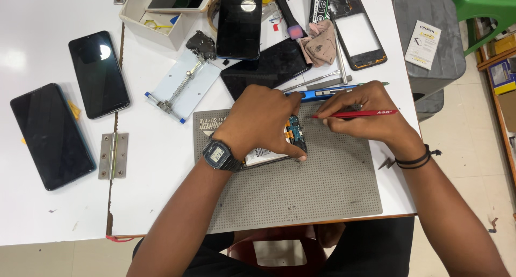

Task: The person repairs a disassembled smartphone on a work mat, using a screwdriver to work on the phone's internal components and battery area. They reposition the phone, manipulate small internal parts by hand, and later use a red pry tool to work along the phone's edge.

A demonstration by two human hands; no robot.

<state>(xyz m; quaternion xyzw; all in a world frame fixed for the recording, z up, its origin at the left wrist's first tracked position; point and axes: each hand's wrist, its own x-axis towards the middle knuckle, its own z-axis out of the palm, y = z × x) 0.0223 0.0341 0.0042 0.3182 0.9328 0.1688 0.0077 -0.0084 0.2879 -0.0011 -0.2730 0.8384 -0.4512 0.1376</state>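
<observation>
Lying at the far left of the white desk (43, 35), two dark phones (51, 136) rest face up, with bare surface below them out to the near edge. A metal hinge (113, 155) sits beside the seam between the desk panels. Past it, a grey perforated mat (301, 196) runs to the near edge; its lower half is free.

The left hand (258, 121), with a digital wristwatch (219, 154) on the wrist, presses down on an opened phone (269, 156) on the mat. Its fingers (293, 150) are curled over the phone's frame, pinning it; the hand hides most of the body, and only a strip of circuit board (295, 130) and a pale lower corner show.

The right hand (365, 113) pinches a red pen-like tool (360, 114), its fingers closed tight on the shaft, the tip pointing at the board; whether the tip touches cannot be made out. A blue tool (314, 94) lies just behind both hands.

Clutter crowds the far edge: a holder jig (183, 86), a white tray (156, 19), a black phone (239, 20), a bare phone frame (359, 32). The right desk edge is close to the right wrist.
</observation>
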